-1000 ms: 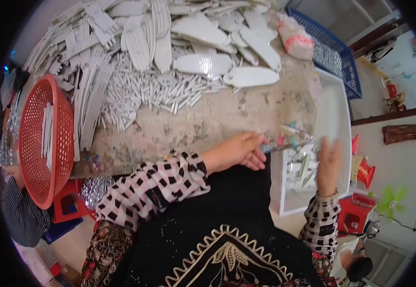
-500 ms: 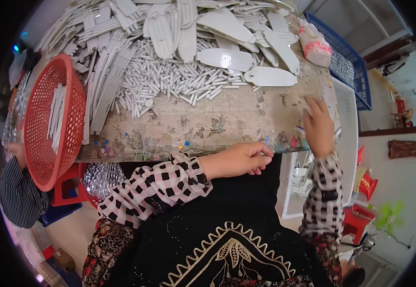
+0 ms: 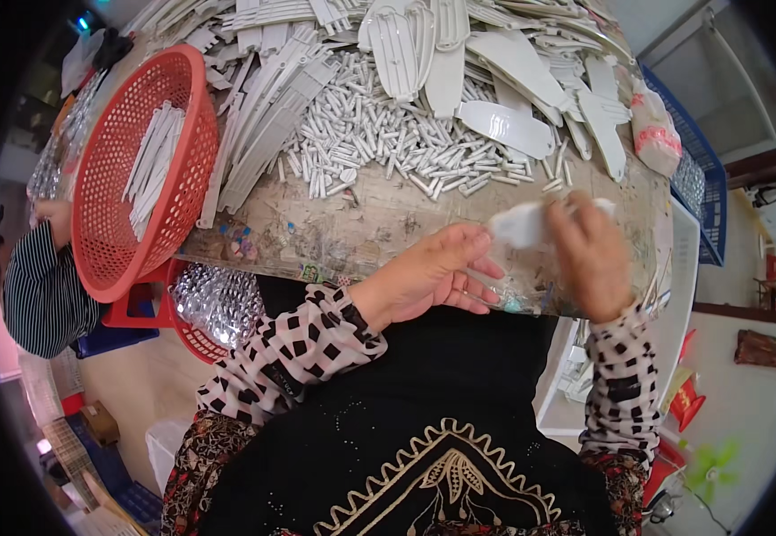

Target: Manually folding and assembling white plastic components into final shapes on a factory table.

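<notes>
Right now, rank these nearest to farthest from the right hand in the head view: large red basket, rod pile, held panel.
1. Held panel: in the right hand.
2. Rod pile: ahead, leftward.
3. Large red basket: far left.

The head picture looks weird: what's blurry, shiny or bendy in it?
In the head view, the right hand and the white piece under its fingers are blurred, while the left hand looks sharper; in the head view, glare shines on a flat white part lying in the pile; in the head view, the blue crate bends near the black rim, from the fisheye lens.
</notes>
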Motion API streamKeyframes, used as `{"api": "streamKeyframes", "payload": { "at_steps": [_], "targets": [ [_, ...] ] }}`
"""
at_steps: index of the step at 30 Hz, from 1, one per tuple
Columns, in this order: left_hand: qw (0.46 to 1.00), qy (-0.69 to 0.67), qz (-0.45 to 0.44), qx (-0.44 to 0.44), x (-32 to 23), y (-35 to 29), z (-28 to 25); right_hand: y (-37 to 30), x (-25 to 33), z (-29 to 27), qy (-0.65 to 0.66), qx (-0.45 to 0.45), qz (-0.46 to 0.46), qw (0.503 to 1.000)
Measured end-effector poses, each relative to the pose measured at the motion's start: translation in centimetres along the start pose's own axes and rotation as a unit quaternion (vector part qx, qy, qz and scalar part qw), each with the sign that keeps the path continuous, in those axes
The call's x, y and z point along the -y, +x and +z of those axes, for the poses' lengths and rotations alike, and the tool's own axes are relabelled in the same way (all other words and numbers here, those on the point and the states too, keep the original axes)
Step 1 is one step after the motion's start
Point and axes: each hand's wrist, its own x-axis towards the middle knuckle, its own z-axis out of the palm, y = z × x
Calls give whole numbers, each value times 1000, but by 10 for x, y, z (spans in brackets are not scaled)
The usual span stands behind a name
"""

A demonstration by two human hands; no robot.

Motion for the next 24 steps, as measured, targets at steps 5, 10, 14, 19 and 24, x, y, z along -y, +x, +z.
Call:
{"api": "streamKeyframes", "payload": {
  "at_steps": [5, 10, 14, 19, 24],
  "targets": [
    [990, 121, 69, -25, 5, 6, -7, -1, 33, 4, 42, -108, -26, 993],
    [946, 217, 225, -86, 18, 1, -13, -20, 75, 37, 516, -204, 335, 761],
    [763, 560, 313, -80, 20, -11, -10, 2, 101, 29, 768, -152, 384, 490],
    [708, 583, 400, -5, 17, -18, -13, 4, 99, 26, 775, -134, 400, 470],
    [771, 536, 340, -49, 2, -26, -30, -12, 80, 34, 822, -94, 374, 419]
  ]
}}
